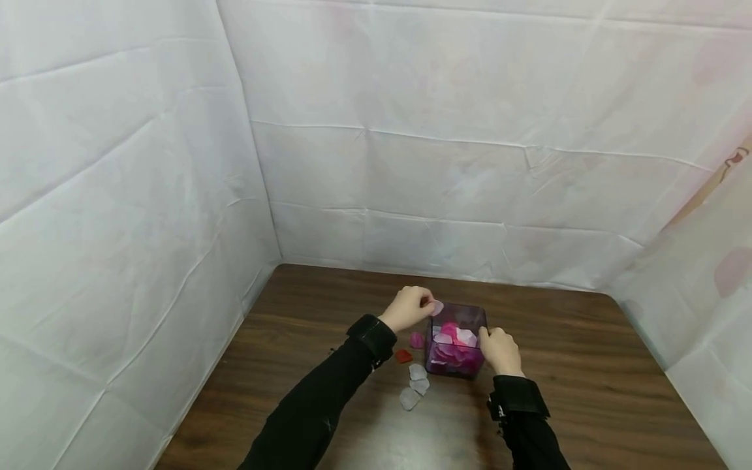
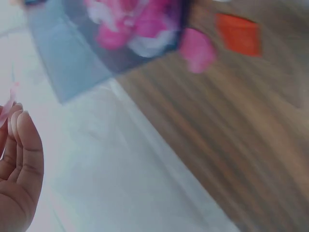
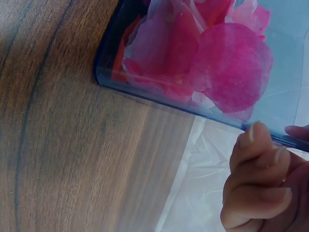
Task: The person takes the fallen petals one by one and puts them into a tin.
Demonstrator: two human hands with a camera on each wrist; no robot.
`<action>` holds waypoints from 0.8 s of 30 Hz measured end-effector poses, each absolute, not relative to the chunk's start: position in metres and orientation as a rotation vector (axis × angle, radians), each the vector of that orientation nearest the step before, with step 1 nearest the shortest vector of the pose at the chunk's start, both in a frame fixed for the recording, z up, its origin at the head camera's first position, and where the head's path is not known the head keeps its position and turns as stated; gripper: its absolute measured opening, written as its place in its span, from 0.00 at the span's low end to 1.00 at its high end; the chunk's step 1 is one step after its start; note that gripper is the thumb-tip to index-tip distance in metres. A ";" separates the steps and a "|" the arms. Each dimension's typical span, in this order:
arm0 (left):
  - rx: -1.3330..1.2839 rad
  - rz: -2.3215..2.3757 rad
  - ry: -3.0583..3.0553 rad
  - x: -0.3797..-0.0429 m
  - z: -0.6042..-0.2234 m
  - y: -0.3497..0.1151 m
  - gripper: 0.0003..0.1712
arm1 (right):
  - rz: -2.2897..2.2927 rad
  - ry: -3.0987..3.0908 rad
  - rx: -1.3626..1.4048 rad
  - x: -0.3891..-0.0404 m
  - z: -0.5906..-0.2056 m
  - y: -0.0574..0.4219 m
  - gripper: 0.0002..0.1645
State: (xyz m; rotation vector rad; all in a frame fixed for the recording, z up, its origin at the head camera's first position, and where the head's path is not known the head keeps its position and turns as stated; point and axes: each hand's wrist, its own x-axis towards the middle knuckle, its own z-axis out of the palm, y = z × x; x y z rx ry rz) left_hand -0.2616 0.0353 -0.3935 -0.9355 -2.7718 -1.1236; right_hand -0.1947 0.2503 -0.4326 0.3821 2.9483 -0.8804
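Observation:
A clear purple-tinted square box (image 1: 455, 359) stands on the wooden table, partly filled with pink, white and red petals (image 3: 231, 67). My left hand (image 1: 408, 308) is at the box's far left corner and pinches a pale pink petal (image 1: 436, 307) between thumb and fingers. In the left wrist view that petal (image 2: 7, 111) shows at the frame's edge, by the fingertips. My right hand (image 1: 501, 351) grips the box's right wall, its thumb on one side and curled fingers (image 3: 258, 140) on the other.
Left of the box lie a magenta petal (image 1: 416, 340) and an orange-red petal (image 1: 403, 356). Several whitish petals (image 1: 409, 398) lie nearer, by the box's front left corner. White cloth walls (image 1: 435, 176) enclose the wooden table (image 1: 587, 385) behind and at both sides.

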 end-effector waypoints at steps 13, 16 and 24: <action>-1.405 -0.511 -2.798 -0.252 -0.390 0.080 0.09 | -0.880 2.916 0.404 -0.193 -0.431 0.249 0.31; -1.379 -0.472 -2.826 -0.255 -0.392 0.074 0.15 | -0.862 2.932 0.399 -0.193 -0.430 0.249 0.31; -0.883 -0.858 -2.893 -0.267 -0.412 0.038 0.23 | -0.874 2.941 0.383 -0.191 -0.431 0.248 0.32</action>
